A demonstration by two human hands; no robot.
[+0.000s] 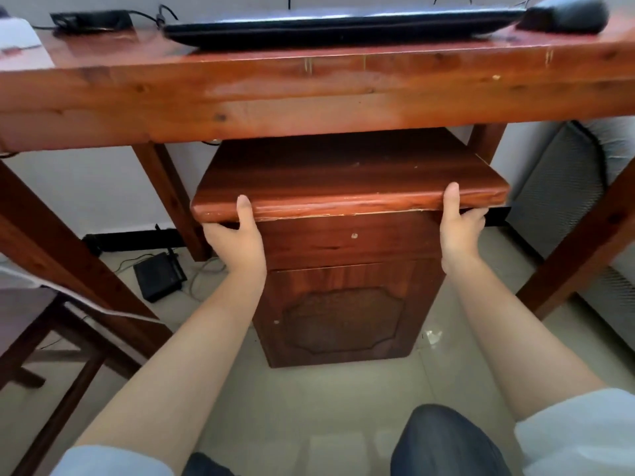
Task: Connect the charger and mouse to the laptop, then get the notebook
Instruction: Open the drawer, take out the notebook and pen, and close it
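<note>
A closed black laptop (343, 25) lies on the reddish wooden desk (309, 94), with a black mouse (563, 13) at its right and a black charger brick (91, 18) with its cable at the left. Under the desk stands a small wooden cabinet (347, 304) with an overhanging top (343, 180). My left hand (237, 235) grips the front edge of that top at its left, thumb above and fingers underneath. My right hand (458, 228) grips the same edge at the right in the same way. No notebook is in view.
A black router (159, 276) with loose wires lies on the tiled floor behind the left desk leg. A wooden chair (44, 341) stands at the left. A grey mesh panel (563, 194) leans at the right. My knees show at the bottom edge.
</note>
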